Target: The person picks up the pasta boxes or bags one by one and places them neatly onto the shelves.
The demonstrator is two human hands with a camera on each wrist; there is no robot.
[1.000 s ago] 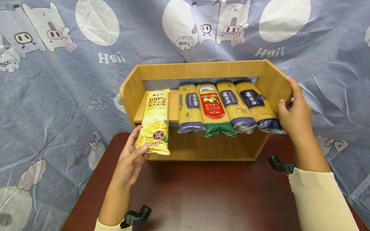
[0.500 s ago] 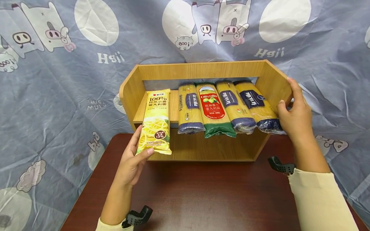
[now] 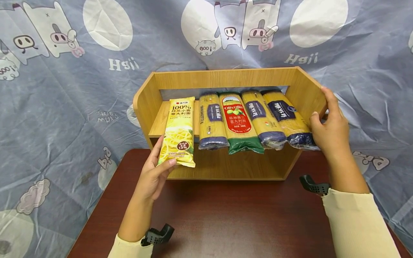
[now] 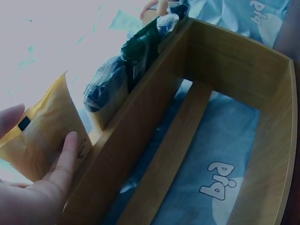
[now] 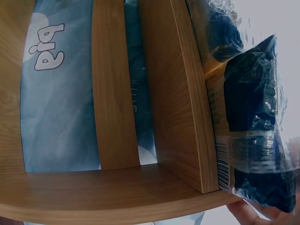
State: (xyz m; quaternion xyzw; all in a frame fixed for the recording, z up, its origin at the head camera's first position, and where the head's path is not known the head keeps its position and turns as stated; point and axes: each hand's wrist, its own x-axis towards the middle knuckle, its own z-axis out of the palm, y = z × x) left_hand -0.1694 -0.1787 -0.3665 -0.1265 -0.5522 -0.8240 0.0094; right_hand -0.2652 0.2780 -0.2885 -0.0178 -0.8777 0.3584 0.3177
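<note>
My left hand (image 3: 154, 173) holds a yellow spaghetti packet (image 3: 178, 132) by its lower end, thumb on the front and fingers underneath. The packet tilts over the left end of the upper board of a wooden shelf (image 3: 226, 79); in the left wrist view the packet's end (image 4: 47, 136) juts out past the board. My right hand (image 3: 332, 132) grips the shelf's right side panel (image 3: 306, 93) at its front edge, close to the rightmost spaghetti packet (image 3: 287, 116). In the right wrist view only a few fingertips (image 5: 243, 212) show, below the panel.
Beside the held packet lie a purple-labelled spaghetti packet (image 3: 213, 120), a red-and-green one (image 3: 238, 120) and another purple-labelled one (image 3: 262, 116), their ends overhanging the board. The lower compartment (image 3: 232, 165) opens beneath. A dark red table (image 3: 238, 215) supports the shelf; patterned cloth (image 3: 64, 107) hangs behind.
My left hand has carried the yellow spaghetti packet a little to the right and slightly upward, closer to the neighbouring packet. The right hand has stayed on the side panel.
</note>
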